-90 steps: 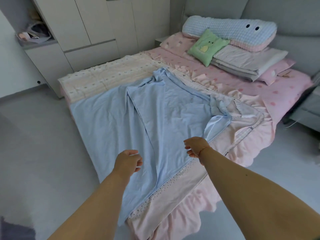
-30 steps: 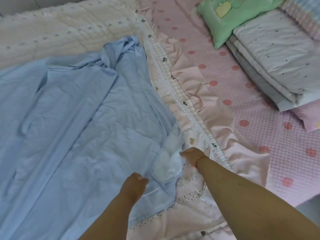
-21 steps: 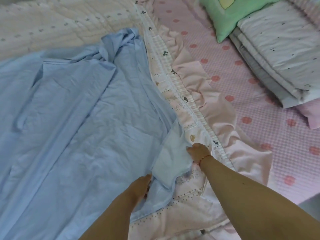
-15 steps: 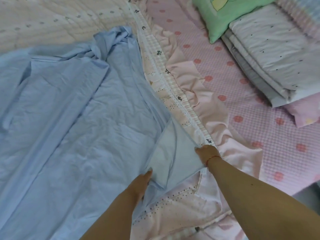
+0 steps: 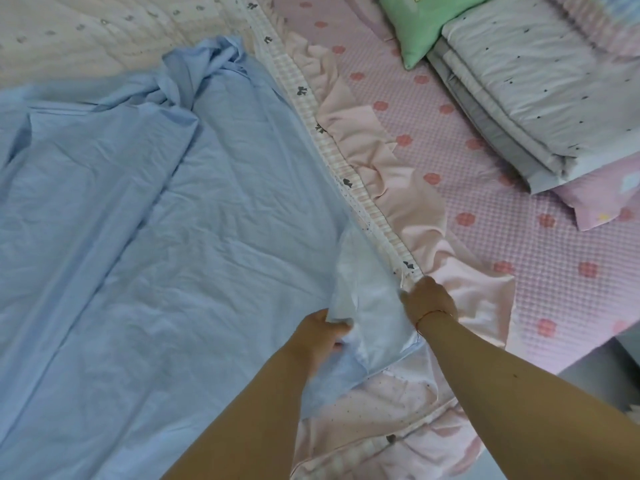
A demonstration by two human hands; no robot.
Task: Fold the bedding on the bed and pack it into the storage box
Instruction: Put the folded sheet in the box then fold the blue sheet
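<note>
The wrinkled light-blue cotton sheet (image 5: pixel 156 237) runs lengthwise from lower left to upper centre; left hand (image 5: pixel 320 332) and right hand (image 5: pixel 429 301) each pinch its turned-up lower-right corner.

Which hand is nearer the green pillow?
Right. The right hand grips fabric beside the pink ruffle, on the side of the green pillow; the left hand holds the blue sheet farther away.

The blue sheet (image 5: pixel 156 237) lies spread over the frilled pink quilt (image 5: pixel 398 188). The left hand (image 5: pixel 320 332) grips the sheet's turned-up corner; the right hand (image 5: pixel 429 299) pinches its edge beside the quilt's checked border.
</note>
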